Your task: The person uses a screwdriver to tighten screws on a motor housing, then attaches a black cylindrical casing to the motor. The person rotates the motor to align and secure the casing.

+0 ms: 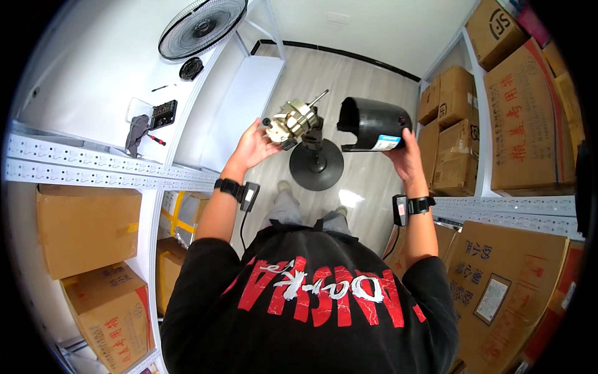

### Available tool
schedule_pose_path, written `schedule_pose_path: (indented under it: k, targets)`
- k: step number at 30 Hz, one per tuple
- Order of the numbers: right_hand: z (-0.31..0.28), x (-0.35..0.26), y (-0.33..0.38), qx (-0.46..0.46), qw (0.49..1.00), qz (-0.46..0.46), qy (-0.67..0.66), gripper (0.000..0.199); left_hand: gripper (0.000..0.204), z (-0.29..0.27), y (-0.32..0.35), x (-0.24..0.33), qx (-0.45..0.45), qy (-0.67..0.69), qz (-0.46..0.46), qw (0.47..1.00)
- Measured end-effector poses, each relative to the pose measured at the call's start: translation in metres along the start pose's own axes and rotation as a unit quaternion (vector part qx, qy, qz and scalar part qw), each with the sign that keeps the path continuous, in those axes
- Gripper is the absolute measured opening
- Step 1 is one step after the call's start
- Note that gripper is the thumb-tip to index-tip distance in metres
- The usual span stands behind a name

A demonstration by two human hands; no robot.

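The black motor cover [374, 124] is already off, gripped in the right hand [405, 159], while the left hand [252, 146] steadies the bare fan motor [289, 121] atop its stand [316, 163]; the fan grille [202, 26] lies apart on the worktop [93, 68].

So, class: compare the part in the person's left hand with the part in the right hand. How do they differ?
The fan motor in the left hand is pale metal with bare windings and a thin shaft sticking out; the motor cover in the right hand is a smooth black hollow shell with a label. The motor looks smaller. Both are held up above the round black base.
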State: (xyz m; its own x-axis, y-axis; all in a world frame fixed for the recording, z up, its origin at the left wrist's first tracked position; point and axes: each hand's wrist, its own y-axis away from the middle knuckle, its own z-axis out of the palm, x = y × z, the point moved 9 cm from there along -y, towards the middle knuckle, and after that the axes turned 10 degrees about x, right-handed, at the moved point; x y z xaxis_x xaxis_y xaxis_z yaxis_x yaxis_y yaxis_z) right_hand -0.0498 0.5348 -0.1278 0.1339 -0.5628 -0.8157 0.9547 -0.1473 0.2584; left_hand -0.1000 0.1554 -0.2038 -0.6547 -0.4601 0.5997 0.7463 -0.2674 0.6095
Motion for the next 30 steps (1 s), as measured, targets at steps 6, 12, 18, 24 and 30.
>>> schedule_pose_path:
  k: [6, 12, 18, 24, 30]
  targets:
    - [0.004, 0.005, 0.044, 0.069, 0.996, -0.056, 0.033, 0.061, 0.057, 0.017, -0.038, -0.022, -0.241, -0.078, -0.203, 0.946]
    - [0.005, 0.046, 0.105, 0.197, 0.971, -0.131, -0.037, 0.061, 0.105, 0.053, -0.024, -0.044, -0.406, -0.023, -0.339, 0.848]
    - [0.039, 0.095, 0.177, 0.307, 0.934, -0.167, -0.076, 0.065, 0.083, 0.066, -0.023, -0.075, -0.437, 0.100, -0.340, 0.827]
    - [0.061, 0.111, 0.232, 0.375, 0.894, -0.221, -0.108, 0.066, 0.079, 0.076, -0.005, -0.093, -0.443, 0.105, -0.329, 0.828]
    - [0.076, 0.127, 0.253, 0.412, 0.876, -0.228, -0.102, 0.072, 0.080, 0.088, 0.002, -0.109, -0.439, 0.142, -0.357, 0.812]
